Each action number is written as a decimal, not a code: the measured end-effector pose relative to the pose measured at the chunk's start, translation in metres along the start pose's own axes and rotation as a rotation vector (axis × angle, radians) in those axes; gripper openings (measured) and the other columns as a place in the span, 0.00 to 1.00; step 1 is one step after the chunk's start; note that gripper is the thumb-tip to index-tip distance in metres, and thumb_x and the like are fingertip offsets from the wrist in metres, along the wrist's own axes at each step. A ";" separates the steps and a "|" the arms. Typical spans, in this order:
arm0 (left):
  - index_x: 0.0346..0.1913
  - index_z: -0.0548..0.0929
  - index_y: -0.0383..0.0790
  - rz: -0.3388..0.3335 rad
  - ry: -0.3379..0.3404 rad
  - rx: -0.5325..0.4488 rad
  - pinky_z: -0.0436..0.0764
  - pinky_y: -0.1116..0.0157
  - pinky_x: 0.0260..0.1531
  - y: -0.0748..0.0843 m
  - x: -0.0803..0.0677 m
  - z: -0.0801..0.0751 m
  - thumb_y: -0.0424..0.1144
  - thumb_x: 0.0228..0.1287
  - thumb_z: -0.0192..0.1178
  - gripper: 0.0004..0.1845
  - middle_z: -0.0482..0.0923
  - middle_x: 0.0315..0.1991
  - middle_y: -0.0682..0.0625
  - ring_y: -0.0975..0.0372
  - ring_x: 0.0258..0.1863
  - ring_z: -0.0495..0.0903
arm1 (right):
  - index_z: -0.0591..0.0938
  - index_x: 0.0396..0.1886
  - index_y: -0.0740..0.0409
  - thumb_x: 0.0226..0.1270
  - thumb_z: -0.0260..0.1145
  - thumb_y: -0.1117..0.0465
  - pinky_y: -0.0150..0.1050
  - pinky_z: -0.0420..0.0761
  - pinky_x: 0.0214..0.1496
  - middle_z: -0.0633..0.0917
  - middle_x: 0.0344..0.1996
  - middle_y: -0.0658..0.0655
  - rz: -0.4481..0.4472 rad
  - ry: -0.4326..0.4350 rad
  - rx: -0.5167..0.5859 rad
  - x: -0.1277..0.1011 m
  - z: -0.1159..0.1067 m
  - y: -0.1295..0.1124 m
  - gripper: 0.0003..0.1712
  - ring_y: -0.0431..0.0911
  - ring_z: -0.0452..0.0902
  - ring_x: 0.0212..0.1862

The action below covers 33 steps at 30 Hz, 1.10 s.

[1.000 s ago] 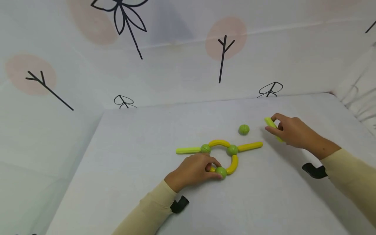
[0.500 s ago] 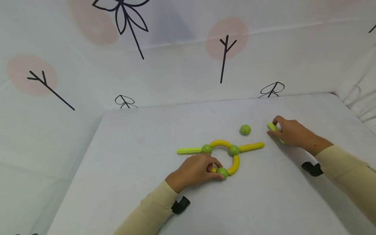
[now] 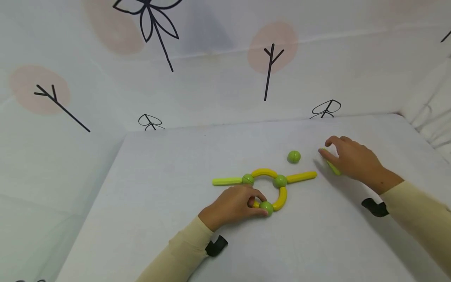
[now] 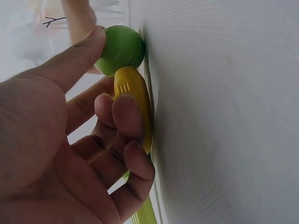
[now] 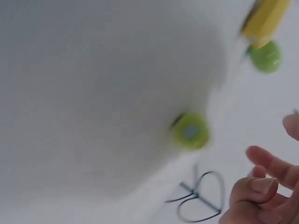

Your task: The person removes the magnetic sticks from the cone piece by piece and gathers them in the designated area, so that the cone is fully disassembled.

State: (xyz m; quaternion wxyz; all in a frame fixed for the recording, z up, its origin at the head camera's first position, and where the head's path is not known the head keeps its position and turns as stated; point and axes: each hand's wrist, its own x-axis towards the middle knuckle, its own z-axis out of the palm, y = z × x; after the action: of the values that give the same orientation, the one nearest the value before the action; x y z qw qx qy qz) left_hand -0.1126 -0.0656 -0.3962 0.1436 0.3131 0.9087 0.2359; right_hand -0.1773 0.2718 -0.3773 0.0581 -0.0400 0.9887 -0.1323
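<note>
Here, left hand [image 3: 230,205] pinching near ball [image 3: 265,207] and curved rod [image 4: 135,100]; right hand [image 3: 352,158] loosely open over stick [image 3: 332,168]. Light, rigid, smooth; best gripped mid-length.

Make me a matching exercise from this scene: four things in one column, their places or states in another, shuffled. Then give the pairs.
Things
1. loose green ball
2. left hand
3. right hand
4. lime straight rod

Places or states
A. joined to the left end of the built shape
B. over a lime rod lying on the table
C. lying alone, joined to nothing
D. gripping the shape's nearest green ball and yellow curve

Pairs: 1-C, 2-D, 3-B, 4-A
</note>
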 end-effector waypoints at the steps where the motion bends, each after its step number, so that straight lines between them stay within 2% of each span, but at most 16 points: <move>1: 0.49 0.88 0.53 0.001 -0.002 -0.002 0.64 0.76 0.25 0.000 0.000 0.000 0.58 0.58 0.70 0.19 0.69 0.24 0.61 0.73 0.23 0.65 | 0.74 0.57 0.62 0.74 0.57 0.43 0.42 0.72 0.27 0.77 0.41 0.69 -0.018 0.034 0.016 -0.004 0.000 -0.006 0.28 0.53 0.72 0.32; 5: 0.52 0.86 0.52 -0.003 0.017 -0.019 0.67 0.76 0.24 0.002 -0.001 -0.003 0.58 0.61 0.68 0.21 0.71 0.22 0.62 0.73 0.21 0.66 | 0.80 0.48 0.59 0.74 0.61 0.50 0.38 0.69 0.26 0.77 0.34 0.60 -0.124 0.183 0.107 -0.022 0.002 -0.034 0.17 0.49 0.70 0.30; 8: 0.53 0.85 0.51 -0.017 0.072 -0.023 0.68 0.75 0.23 0.005 -0.001 -0.006 0.55 0.65 0.66 0.19 0.72 0.24 0.61 0.71 0.20 0.66 | 0.82 0.44 0.58 0.73 0.62 0.55 0.35 0.70 0.27 0.78 0.31 0.56 -0.207 0.258 0.174 -0.030 0.007 -0.051 0.11 0.47 0.70 0.31; 10: 0.54 0.85 0.50 -0.025 0.125 -0.002 0.68 0.75 0.22 0.010 0.001 -0.009 0.53 0.67 0.65 0.18 0.74 0.26 0.59 0.70 0.21 0.67 | 0.83 0.43 0.58 0.72 0.62 0.58 0.34 0.71 0.29 0.79 0.30 0.54 -0.239 0.273 0.228 -0.033 0.009 -0.060 0.09 0.46 0.71 0.32; 13: 0.55 0.85 0.50 -0.047 0.198 0.060 0.68 0.75 0.22 0.019 0.009 -0.012 0.51 0.68 0.64 0.17 0.75 0.31 0.57 0.68 0.21 0.68 | 0.84 0.44 0.59 0.72 0.62 0.60 0.36 0.75 0.35 0.81 0.33 0.54 -0.263 0.246 0.286 -0.034 0.013 -0.066 0.09 0.47 0.74 0.36; 15: 0.56 0.84 0.50 -0.062 0.221 0.092 0.69 0.75 0.22 0.026 0.016 -0.013 0.51 0.68 0.64 0.17 0.77 0.34 0.55 0.67 0.22 0.70 | 0.84 0.45 0.59 0.71 0.62 0.62 0.42 0.78 0.41 0.83 0.37 0.56 -0.266 0.195 0.308 -0.034 0.016 -0.068 0.09 0.49 0.76 0.41; 18: 0.57 0.83 0.52 -0.089 0.212 0.122 0.70 0.75 0.24 0.035 0.026 -0.012 0.52 0.68 0.64 0.18 0.78 0.37 0.55 0.68 0.25 0.73 | 0.84 0.47 0.59 0.70 0.63 0.63 0.52 0.80 0.50 0.83 0.44 0.59 -0.277 0.089 0.296 -0.034 0.021 -0.066 0.09 0.54 0.77 0.49; 20: 0.58 0.82 0.54 -0.103 0.194 0.120 0.72 0.74 0.25 0.039 0.033 -0.010 0.52 0.68 0.64 0.18 0.78 0.39 0.56 0.69 0.28 0.74 | 0.85 0.47 0.59 0.68 0.65 0.64 0.56 0.79 0.54 0.83 0.46 0.60 -0.301 0.041 0.255 -0.033 0.025 -0.063 0.10 0.55 0.77 0.51; 25: 0.60 0.81 0.55 -0.127 0.165 0.141 0.72 0.72 0.25 0.045 0.048 -0.005 0.52 0.69 0.63 0.19 0.78 0.41 0.57 0.69 0.28 0.75 | 0.88 0.45 0.57 0.62 0.71 0.66 0.52 0.80 0.52 0.83 0.42 0.58 -0.370 0.038 0.146 -0.033 0.034 -0.058 0.11 0.53 0.77 0.47; 33: 0.59 0.83 0.54 -0.144 0.143 0.196 0.69 0.72 0.21 0.050 0.058 0.003 0.52 0.69 0.63 0.18 0.81 0.42 0.55 0.67 0.24 0.73 | 0.88 0.46 0.56 0.58 0.75 0.66 0.47 0.81 0.48 0.84 0.38 0.52 -0.405 0.005 0.127 -0.033 0.038 -0.056 0.15 0.47 0.77 0.42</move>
State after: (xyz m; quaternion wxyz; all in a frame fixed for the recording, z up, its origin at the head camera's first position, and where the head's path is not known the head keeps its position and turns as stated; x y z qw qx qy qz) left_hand -0.1306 0.0069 -0.3799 0.0635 0.2419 0.9554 0.1567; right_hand -0.1361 0.2113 -0.3954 0.0305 -0.2340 0.9502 -0.2035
